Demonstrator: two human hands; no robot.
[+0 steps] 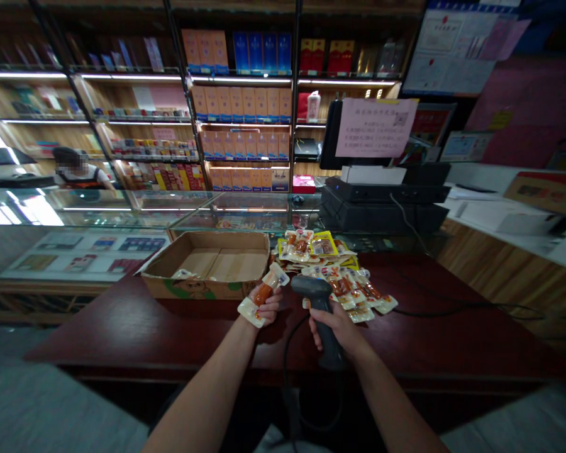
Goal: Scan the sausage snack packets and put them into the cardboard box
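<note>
My left hand (270, 307) is closed around a vacuum-sealed snack pack (263, 293) with reddish-brown food inside, held above the near side of the table. In my right hand (337, 324) is a dark barcode scanner (327, 340), gripped by its handle, its head turned toward the left. The scanner's cable (287, 358) hangs down over the table edge. Just behind the scanner lies a pile of similar sealed packs (353, 290), with more packs and yellow ones (323, 244) heaped farther back. An open cardboard box (207, 289) stands left of the pile, with a few packs at its bottom.
A dark red wooden table (453, 314) carries all this. Behind it are a glass display counter (249, 202), a monitor with a pink notice (375, 129) and a black cash drawer (382, 211). A black cable (471, 306) crosses the right side. Another person (82, 176) is at the far left.
</note>
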